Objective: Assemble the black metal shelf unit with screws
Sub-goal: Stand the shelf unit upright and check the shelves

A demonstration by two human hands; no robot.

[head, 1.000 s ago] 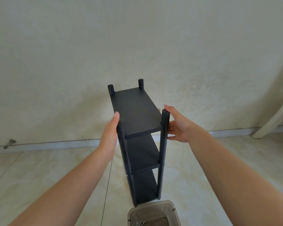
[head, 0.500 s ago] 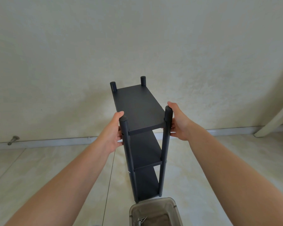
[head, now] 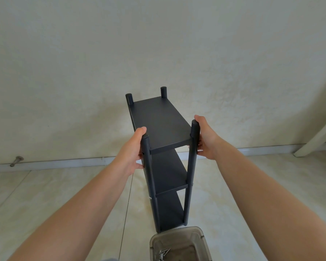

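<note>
Black powder-coated metal fills the middle of the view: the shelf unit [head: 166, 159] stands upright on the pale tiled floor [head: 45, 204], at the centre of the clock face, three boards fixed between four round posts. At about nine o'clock from its top board, the left hand [head: 133, 150] grasps the near-left post [head: 149, 178] just under its cap, thumb tip up beside the cap and fingers curled round the tube. At about three o'clock the right hand [head: 205, 138] grips the near-right post [head: 191, 166] the same way, fingertip at the cap. Both forearms reach forward, nearly straight.

This looks like a final check or positioning of a nearly finished unit. It is best done by keeping both grips level and rocking gently, so any loose joint shows. At six o'clock, just below the feet, sits a smoky plastic tub [head: 179, 243] with screws [head: 164, 253] inside.
</note>
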